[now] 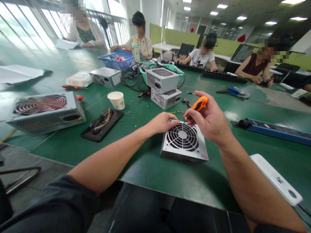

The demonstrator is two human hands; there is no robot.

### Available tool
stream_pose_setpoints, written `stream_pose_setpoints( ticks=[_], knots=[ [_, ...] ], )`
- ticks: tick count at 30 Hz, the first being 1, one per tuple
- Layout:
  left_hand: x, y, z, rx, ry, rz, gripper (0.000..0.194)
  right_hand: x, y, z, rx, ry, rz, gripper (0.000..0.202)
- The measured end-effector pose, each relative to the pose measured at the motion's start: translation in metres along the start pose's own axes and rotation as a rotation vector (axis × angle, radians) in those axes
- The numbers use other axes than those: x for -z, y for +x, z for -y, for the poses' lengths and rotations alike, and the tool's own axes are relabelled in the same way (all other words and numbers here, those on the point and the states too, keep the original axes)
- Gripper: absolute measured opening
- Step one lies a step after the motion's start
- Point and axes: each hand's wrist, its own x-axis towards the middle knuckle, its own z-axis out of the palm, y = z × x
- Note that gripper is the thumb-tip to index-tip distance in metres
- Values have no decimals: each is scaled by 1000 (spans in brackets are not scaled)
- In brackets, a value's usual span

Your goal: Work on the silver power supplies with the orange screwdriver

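Observation:
In front of me a silver computer power supply [203, 149] lies on the green table with its round fan grille [182, 135] facing up. My left hand [163, 124] rests on its far left corner, the thumb along the top edge. In my right hand [209, 120] is an orange and black screwdriver [200, 104], gripped by the handle and tilted. Its shaft points down toward the far part of the power supply; I cannot make out whether the tip touches a screw. Yellow and black wires [178, 112] run out behind the casing.
Two stacked power supplies [162, 79] stand farther back. To the left are a paper cup [116, 100], a black phone-like tray [103, 126], loose screws [128, 113] and a large power supply [46, 111]. A white power strip [274, 178] lies at right. Several people sit across the table.

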Motion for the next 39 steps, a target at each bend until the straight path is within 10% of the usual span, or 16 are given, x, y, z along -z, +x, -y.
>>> stream_pose_setpoints(
  ticks=[7,39],
  knots=[
    [0,1,1,19,-4,6,37,19,-2,16,70,-82,-196,40],
    [-1,2,2,4,34,-1,35,36,6,3,17,-320,-35,32]
  ],
)
